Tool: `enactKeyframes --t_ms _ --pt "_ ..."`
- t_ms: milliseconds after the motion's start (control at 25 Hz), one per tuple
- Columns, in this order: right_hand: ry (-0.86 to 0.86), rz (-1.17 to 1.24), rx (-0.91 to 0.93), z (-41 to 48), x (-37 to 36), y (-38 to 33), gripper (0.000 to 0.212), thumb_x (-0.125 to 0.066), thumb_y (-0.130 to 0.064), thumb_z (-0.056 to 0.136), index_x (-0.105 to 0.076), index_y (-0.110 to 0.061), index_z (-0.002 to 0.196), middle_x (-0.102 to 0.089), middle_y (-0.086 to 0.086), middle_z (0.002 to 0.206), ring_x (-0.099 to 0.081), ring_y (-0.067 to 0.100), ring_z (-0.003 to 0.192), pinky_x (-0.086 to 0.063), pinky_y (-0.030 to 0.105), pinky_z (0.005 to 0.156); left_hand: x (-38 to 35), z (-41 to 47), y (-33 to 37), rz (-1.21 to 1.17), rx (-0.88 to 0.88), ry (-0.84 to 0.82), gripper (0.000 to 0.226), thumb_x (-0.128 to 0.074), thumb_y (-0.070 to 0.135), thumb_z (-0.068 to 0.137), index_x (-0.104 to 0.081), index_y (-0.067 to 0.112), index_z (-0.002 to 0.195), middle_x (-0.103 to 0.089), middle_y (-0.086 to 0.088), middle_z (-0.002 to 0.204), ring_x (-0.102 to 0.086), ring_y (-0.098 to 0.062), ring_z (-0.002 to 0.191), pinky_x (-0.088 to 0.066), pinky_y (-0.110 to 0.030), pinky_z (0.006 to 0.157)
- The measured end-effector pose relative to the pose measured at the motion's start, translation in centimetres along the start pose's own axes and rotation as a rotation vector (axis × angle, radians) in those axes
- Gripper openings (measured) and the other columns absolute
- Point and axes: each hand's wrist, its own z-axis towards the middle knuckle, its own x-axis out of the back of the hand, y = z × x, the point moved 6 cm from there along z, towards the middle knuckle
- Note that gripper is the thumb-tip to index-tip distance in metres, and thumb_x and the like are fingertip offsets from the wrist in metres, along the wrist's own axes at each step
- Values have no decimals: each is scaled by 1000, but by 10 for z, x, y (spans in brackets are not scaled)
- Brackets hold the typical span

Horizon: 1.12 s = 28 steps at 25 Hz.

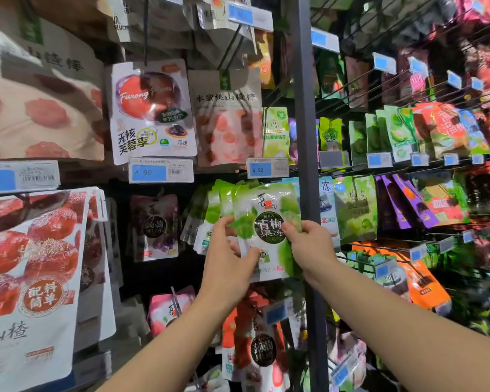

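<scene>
A green and white snack pouch with a dark round label hangs at the front of a row of like pouches on a shop peg. My left hand pinches its lower left edge, thumb on the front. My right hand grips its right edge, thumb across the label. Both forearms reach up from the bottom of the view.
Hanging snack bags fill the racks all round: a plum pouch and a peach pouch above, a purple one to the left, large red-fruit bags at far left. A grey upright post stands just right of the pouch. Blue price tags line the shelves.
</scene>
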Motion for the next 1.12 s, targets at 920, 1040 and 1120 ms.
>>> enactKeyframes --t_ms 920,1040,1120 --pt "84 -100 65 22 -39 6 16 -68 -28 96 -69 -12 98 -71 4 91 -67 26 89 -54 39 80 -12 28 -23 326 -149 42 68 -76 36 87 -48 20 147 -37 16 127 -32 -10 129 -32 -33 114" --pt "103 -129 82 19 -48 11 25 -63 -30 100 -66 -9 112 -68 5 102 -64 25 97 -50 38 84 -12 32 -33 335 -134 14 69 -75 34 88 -45 20 148 -36 13 132 -29 -12 133 -29 -37 119" --pt "103 -133 104 17 -50 12 19 -59 -30 102 -63 -11 105 -65 2 96 -62 25 93 -42 32 76 -12 33 -36 315 -153 -3 69 -76 31 88 -43 20 148 -33 14 132 -30 -12 135 -30 -35 119"
